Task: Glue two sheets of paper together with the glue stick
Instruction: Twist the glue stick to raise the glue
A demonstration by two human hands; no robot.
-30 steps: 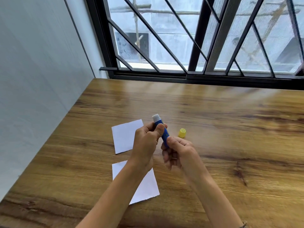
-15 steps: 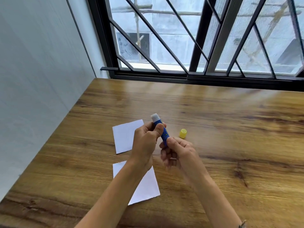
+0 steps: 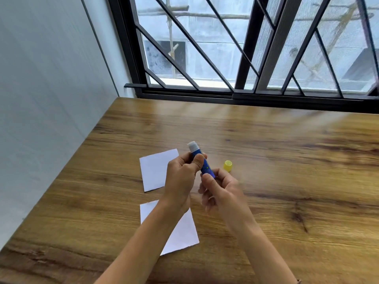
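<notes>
A: Two hands were on the glue stick (image 3: pixel 202 160) at once. The left hand (image 3: pixel 181 177) had its fingers and thumb curled round the upper part of the blue tube, and the right hand (image 3: pixel 220 190) pinched the lower end between thumb and fingertips.

B: How did the stick sit?

A: Held above the table (image 3: pixel 287 181), tilted, with its bare whitish tip pointing up and away from both hands, past the left thumb.

B: And the cap?

A: The yellow cap (image 3: pixel 227 166) stood on the table just beyond the right hand, a little to its right, apart from the fingers.

B: Where were the papers?

A: One white sheet (image 3: pixel 154 171) lay flat just left of the left hand, its right edge hidden behind the knuckles. The second sheet (image 3: pixel 184 234) lay nearer the person, under the left wrist and forearm, which crossed over it. The two sheets were apart, a strip of wood showing between them.

B: Anything past the hands?

A: A barred window (image 3: pixel 246 58) along the far edge of the table, and a pale wall (image 3: pixel 45 89) on the left-hand side.
</notes>
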